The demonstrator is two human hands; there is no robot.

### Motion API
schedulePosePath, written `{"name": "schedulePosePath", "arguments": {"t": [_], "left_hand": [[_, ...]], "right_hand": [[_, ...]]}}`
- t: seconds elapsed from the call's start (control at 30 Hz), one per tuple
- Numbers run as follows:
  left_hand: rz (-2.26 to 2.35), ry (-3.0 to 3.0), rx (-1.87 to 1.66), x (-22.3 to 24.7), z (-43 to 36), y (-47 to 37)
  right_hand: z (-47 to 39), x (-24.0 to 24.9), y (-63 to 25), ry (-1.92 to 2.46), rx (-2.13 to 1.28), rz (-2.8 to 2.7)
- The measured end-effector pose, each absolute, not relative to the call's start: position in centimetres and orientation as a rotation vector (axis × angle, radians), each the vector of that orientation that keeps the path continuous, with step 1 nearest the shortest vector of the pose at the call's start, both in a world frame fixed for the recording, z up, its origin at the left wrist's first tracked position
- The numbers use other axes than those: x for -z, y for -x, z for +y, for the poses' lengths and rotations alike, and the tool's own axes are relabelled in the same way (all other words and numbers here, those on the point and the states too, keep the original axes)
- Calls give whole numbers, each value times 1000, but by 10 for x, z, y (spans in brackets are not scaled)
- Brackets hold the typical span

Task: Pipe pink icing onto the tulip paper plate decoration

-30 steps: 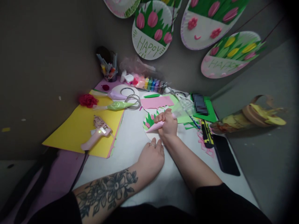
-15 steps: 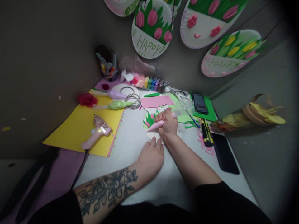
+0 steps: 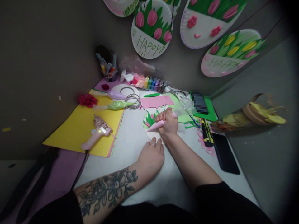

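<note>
My right hand (image 3: pixel 168 122) is wrapped round a piping bag of pink paste (image 3: pixel 157 125), with its clear end sticking out behind the fist. The bag's tip points down to the left, at the white paper plate (image 3: pixel 151 136) on the table; whether it touches the plate I cannot tell. Green paper leaves (image 3: pixel 148 118) and pink tulips decorate the plate's upper half, partly behind the bag and my fist. My left hand (image 3: pixel 151 155) lies flat with fingers stretched out on the plate's near edge and holds nothing.
Left lie yellow sheets (image 3: pixel 70 127) with a glue gun (image 3: pixel 98 132) and a green piping bag (image 3: pixel 116 105). Wire rings (image 3: pixel 132 101) and pink paper (image 3: pixel 157 101) are behind the plate. At right are a cutter (image 3: pixel 206 133), a phone (image 3: pixel 226 154) and a jar (image 3: pixel 229 121). Decorated plates (image 3: pixel 149 46) hang above.
</note>
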State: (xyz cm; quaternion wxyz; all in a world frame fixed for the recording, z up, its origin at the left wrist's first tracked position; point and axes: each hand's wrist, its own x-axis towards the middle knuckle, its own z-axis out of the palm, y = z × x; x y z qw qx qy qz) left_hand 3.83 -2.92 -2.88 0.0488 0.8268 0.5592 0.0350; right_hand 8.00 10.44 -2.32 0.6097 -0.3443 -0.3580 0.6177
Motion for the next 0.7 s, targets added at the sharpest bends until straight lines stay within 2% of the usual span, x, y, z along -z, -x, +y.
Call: {"name": "schedulePosePath", "arguments": {"t": [0.7], "left_hand": [[1695,-2499,-90,30,-28,-38]], "right_hand": [[104,21,-81,770,-1424,-819]]}}
